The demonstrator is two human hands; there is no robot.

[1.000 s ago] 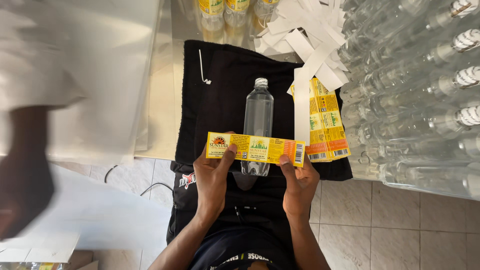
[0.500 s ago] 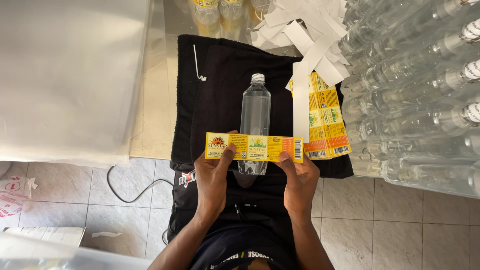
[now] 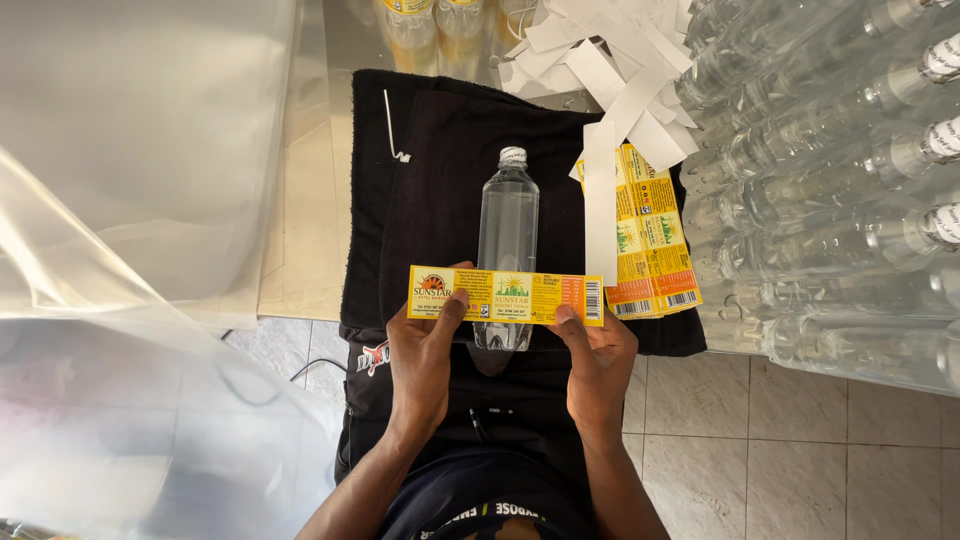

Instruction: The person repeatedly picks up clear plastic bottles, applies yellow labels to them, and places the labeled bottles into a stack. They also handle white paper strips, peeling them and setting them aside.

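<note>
A wide sheet of clear plastic film (image 3: 130, 300) fills the left side of your view, hanging over the pale table edge and the tiled floor. On your right, a packed bank of clear plastic bottles (image 3: 840, 190) lies on its side in rows, their white caps pointing right. Between them, a black towel (image 3: 440, 170) is spread on the table and falls toward your lap. A loose heap of white backing strips (image 3: 620, 70) sits at the towel's far right corner, with one long strip trailing down toward you. Just under it lies a stack of yellow-and-orange labels (image 3: 655, 240), rectangular, with barcodes at their near ends. A single clear bottle (image 3: 507, 240) lies along the middle of the towel, its white cap pointing away from you.

Across the bottle's near end you hold one long yellow label (image 3: 505, 296) stretched flat and level, orange at its right end with a barcode. Your left hand (image 3: 425, 350) pinches its left end, thumb on top. Your right hand (image 3: 600, 360) pinches the right end beside the barcode.
</note>
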